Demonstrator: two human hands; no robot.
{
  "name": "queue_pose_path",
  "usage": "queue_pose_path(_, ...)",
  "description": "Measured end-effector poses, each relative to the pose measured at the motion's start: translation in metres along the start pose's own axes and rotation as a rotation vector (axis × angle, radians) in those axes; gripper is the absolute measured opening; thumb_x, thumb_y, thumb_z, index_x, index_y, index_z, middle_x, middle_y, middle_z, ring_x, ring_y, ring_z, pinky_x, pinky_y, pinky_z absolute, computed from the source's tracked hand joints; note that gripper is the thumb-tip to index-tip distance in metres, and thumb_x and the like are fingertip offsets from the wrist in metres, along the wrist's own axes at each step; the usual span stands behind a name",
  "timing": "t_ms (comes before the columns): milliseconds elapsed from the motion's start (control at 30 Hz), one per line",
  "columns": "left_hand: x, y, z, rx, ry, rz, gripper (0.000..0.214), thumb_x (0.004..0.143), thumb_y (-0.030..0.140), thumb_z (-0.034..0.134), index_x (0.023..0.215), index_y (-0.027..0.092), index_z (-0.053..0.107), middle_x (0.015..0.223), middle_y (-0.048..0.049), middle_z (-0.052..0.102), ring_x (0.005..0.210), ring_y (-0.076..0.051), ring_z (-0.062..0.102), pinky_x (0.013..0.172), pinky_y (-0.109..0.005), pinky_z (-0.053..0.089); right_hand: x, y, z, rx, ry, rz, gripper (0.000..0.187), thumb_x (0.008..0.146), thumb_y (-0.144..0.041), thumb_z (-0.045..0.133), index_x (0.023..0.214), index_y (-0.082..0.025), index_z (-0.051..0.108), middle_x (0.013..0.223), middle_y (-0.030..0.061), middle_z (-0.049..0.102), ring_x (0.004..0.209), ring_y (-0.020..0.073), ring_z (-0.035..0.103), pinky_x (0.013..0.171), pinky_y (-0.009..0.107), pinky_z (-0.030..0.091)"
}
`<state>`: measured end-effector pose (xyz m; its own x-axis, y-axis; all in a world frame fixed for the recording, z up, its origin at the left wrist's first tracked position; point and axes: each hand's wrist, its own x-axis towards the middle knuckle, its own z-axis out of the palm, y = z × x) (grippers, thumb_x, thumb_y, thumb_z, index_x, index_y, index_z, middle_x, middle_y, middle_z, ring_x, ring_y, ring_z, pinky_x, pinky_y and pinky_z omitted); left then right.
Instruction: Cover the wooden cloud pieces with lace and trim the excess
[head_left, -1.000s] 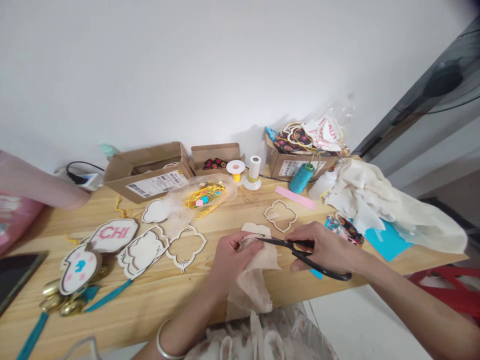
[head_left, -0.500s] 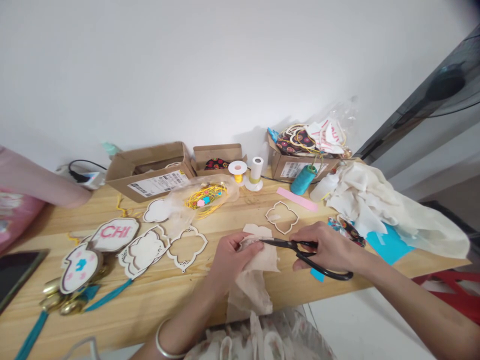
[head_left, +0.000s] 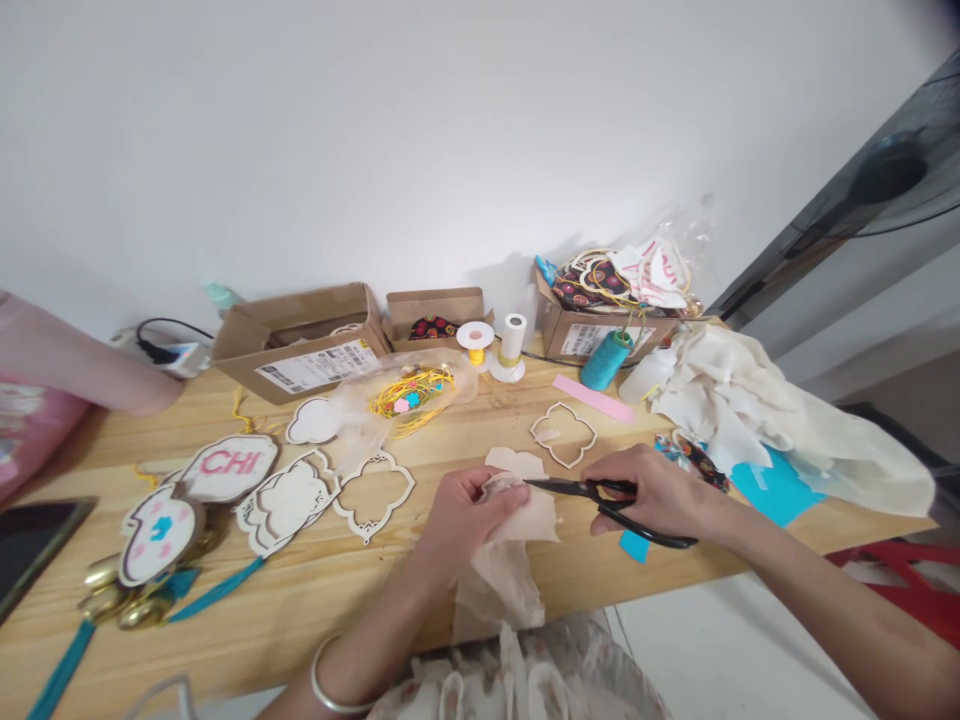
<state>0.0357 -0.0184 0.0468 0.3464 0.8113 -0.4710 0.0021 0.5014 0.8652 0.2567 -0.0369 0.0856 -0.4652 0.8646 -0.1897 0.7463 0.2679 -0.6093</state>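
Note:
My left hand (head_left: 469, 517) pinches a piece of cream fabric (head_left: 510, 560) that hangs down over the table's front edge. My right hand (head_left: 652, 492) grips black scissors (head_left: 600, 493), fingers through the handles, blades pointing left with their tips at the fabric by my left fingers. A cream cut-out shape (head_left: 514, 462) lies just behind the fabric. An open wooden frame (head_left: 564, 434) rests on the table beyond the scissors.
Wooden table (head_left: 300, 590) with wooden frames (head_left: 373, 492), a "CHI" plaque (head_left: 229, 466), a bag of yellow cord (head_left: 411, 391), cardboard boxes (head_left: 300, 345), thread spools (head_left: 606, 359), a cream cloth heap (head_left: 750, 405), blue paper (head_left: 776, 484). A pink sleeve (head_left: 75, 365) at the left.
The scissor handles have drawn closer together and the blades have closed a little at the fabric. Both hands stay in nearly the same place.

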Motion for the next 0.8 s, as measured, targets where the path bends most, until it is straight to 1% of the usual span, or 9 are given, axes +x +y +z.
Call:
queue_pose_path(133,0.001,0.0,-0.001,0.005,-0.024,-0.013,0.029,0.055,0.036,0.072,0.068,0.011,0.065,0.055,0.0,0.058,0.045,-0.007,0.046,0.042,-0.017,0.033,-0.001,-0.001,0.002,0.038,-0.01,0.062,0.044,0.058,-0.053,0.066,0.083,-0.017,0.06,0.061,-0.0031,0.049,0.053,0.0099,0.041,0.048,0.019,0.03)
queue_pose_path(200,0.001,0.0,-0.001,0.004,-0.026,-0.01,0.029,0.055,0.035,0.073,0.07,0.011,0.066,0.055,0.0003,0.057,0.045,-0.007,0.046,0.043,-0.017,0.033,-0.002,-0.002,0.003,0.009,0.005,0.066,0.048,0.056,-0.052,0.068,0.087,-0.017,0.06,0.065,-0.0016,0.051,0.056,0.011,0.044,0.05,0.02,0.031)
queue_pose_path(300,0.001,-0.001,-0.001,0.001,-0.029,0.0,0.027,0.056,0.035,0.072,0.069,0.011,0.066,0.055,0.0004,0.058,0.045,-0.007,0.046,0.043,-0.017,0.033,-0.001,-0.006,0.004,-0.019,0.014,0.05,0.048,0.057,-0.051,0.069,0.089,-0.017,0.061,0.067,-0.0003,0.053,0.058,0.0119,0.045,0.052,0.02,0.032)
queue_pose_path(500,0.001,-0.003,0.0,0.005,-0.053,0.013,0.027,0.056,0.033,0.073,0.073,0.012,0.068,0.058,0.0,0.06,0.048,-0.008,0.049,0.046,-0.018,0.035,0.004,-0.009,0.005,-0.006,0.02,-0.011,0.04,0.061,-0.047,0.067,0.084,-0.016,0.061,0.062,-0.0019,0.049,0.053,0.0093,0.039,0.049,0.019,0.03)
queue_pose_path(667,0.002,-0.003,0.002,0.0,-0.084,0.041,0.026,0.057,0.031,0.072,0.076,0.013,0.069,0.063,-0.0006,0.062,0.052,-0.009,0.051,0.05,-0.018,0.037,0.007,-0.008,0.007,-0.008,0.041,-0.051,0.039,0.062,-0.05,0.065,0.08,-0.016,0.059,0.058,-0.0035,0.044,0.052,0.0087,0.037,0.048,0.019,0.028)
queue_pose_path(800,0.002,-0.002,0.003,-0.002,-0.081,0.014,0.027,0.055,0.031,0.073,0.075,0.014,0.069,0.063,-0.0005,0.063,0.054,-0.01,0.052,0.05,-0.019,0.038,0.009,-0.006,0.009,-0.003,0.047,-0.083,0.034,0.066,-0.05,0.062,0.071,-0.016,0.056,0.055,-0.0053,0.038,0.05,0.008,0.033,0.048,0.019,0.025)
